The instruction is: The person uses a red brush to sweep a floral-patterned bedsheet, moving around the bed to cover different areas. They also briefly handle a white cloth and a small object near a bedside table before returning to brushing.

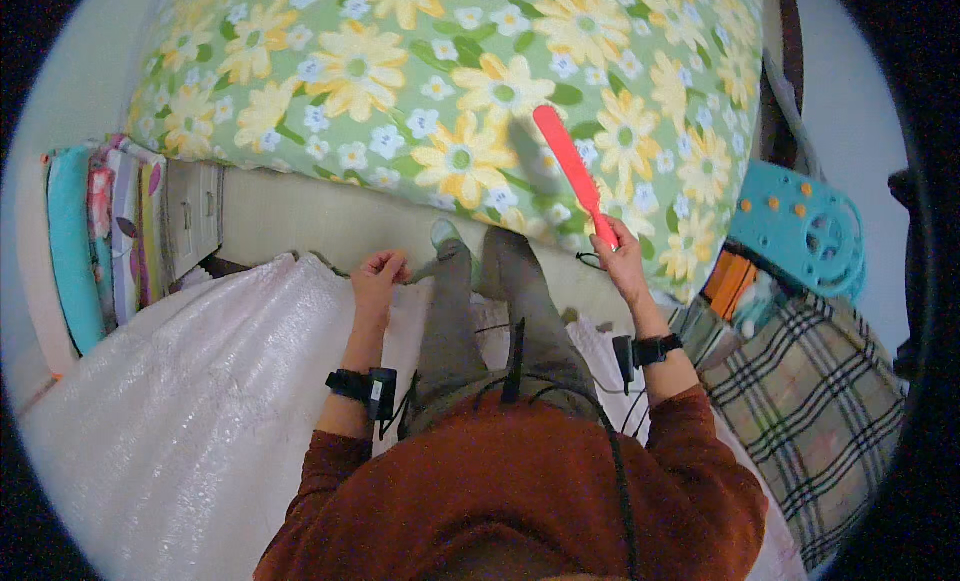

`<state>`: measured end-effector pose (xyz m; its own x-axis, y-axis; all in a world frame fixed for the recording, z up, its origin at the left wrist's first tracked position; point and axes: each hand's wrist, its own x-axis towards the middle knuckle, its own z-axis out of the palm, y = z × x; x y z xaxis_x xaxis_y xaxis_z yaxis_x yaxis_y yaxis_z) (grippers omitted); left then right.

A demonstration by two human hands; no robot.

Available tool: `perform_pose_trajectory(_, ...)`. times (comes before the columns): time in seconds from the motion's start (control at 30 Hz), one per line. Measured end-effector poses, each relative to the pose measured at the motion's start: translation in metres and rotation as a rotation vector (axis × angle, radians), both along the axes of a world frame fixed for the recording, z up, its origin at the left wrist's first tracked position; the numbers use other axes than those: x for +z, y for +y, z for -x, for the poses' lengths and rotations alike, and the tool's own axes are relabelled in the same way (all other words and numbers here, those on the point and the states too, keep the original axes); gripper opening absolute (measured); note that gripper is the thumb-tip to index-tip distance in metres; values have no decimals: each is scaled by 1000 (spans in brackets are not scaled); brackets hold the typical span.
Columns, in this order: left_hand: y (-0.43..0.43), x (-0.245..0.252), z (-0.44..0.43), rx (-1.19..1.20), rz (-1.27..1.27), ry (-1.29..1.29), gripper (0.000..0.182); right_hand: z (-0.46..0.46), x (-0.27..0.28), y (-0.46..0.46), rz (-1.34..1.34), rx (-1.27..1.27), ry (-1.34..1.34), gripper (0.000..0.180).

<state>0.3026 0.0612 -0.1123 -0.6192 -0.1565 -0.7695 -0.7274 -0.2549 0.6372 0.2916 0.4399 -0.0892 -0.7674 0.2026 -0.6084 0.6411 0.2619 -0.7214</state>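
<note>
My right hand (624,254) grips the handle of a long red brush (568,157), whose bristles show along its edges. The brush's head slants up and to the left over a green bedspread (457,78) printed with yellow and white flowers, and a shadow falls beside it. A thin black loop (590,260) hangs by the handle end. To the left, my left hand (379,273) has its fingers curled together over the near edge of a shiny white quilted cover (210,401). Nothing shows in its fingers.
Folded fabrics (120,228) stand beside a white drawer unit (196,213) at the left. On the right are a turquoise plastic panel (802,224) with orange knobs, an orange object (727,284) and a plaid cloth (814,408). Black cables (619,476) hang against my body.
</note>
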Motion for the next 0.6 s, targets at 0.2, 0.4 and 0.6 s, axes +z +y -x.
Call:
perform_pose_trajectory(0.2,34,20,-41,10,73,10,12,-50,33,70,-1,-118,-13,33)
perform_pose_trajectory(0.4,118,36,-71,26,123,95,11,-76,74,176,25,-134,17,35)
perform_pose_trajectory(0.6,245,64,-99,28,97,141,13,-112,120,299,26,-132,78,36)
